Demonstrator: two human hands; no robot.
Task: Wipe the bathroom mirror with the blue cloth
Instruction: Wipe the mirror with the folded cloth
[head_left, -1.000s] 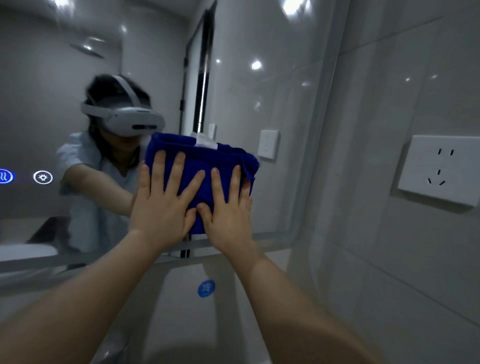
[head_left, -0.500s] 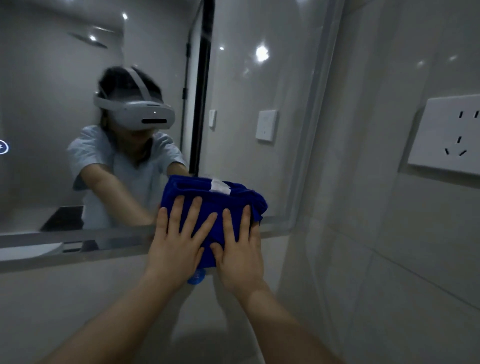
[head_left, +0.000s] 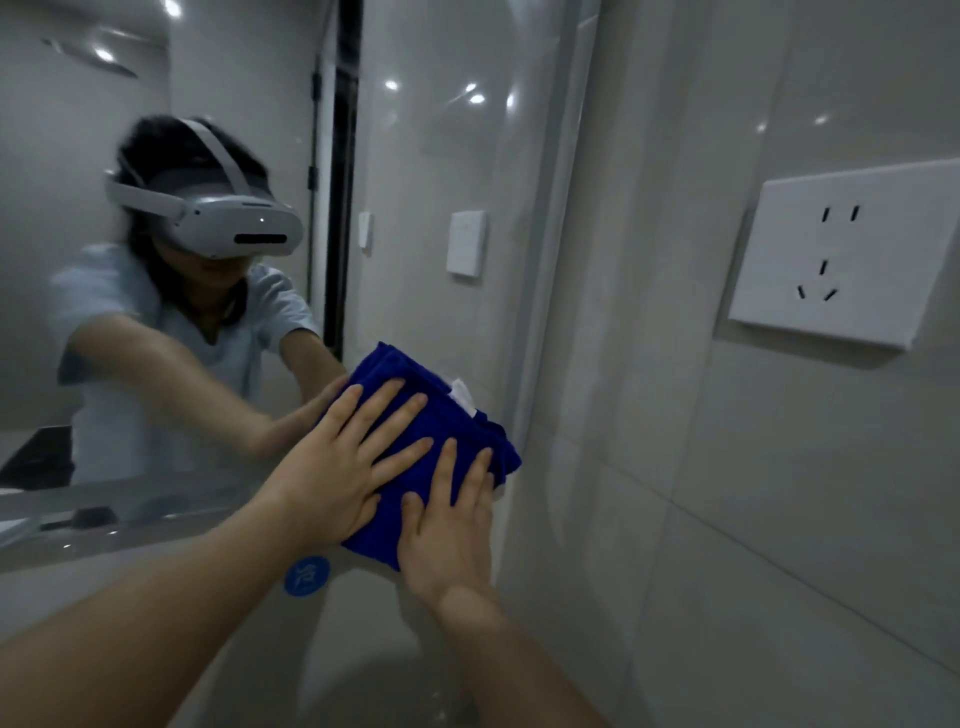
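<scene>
A: You're pressing the folded blue cloth (head_left: 441, 415) flat against the bathroom mirror (head_left: 415, 171), low down and close to its right edge.

B: And your left hand (head_left: 337, 467) is lying spread on the cloth, fingers splayed and fully extended, gripping nothing, just pinning it to the glass.

A: Your right hand (head_left: 447, 525) is doing the same just beside it, palm flat, fingers straight on the cloth's lower right part, with nothing clasped.

B: That cloth is looking soft and light, folded into several layers with a white tag (head_left: 462, 397) showing at the upper edge. I'm guessing it's sliding easily on the smooth glass, so you're needing even palm pressure, not a pinch.

A: If you're wanting a firmer hold, the thick folded edge at the top looks the best place to take it; loose corners could bunch up.

B: Any containers in view?

A: None I'm seeing. There's only a white wall socket (head_left: 841, 254) on the tiles to the right and a round blue sticker (head_left: 306, 574) below the cloth.
</scene>
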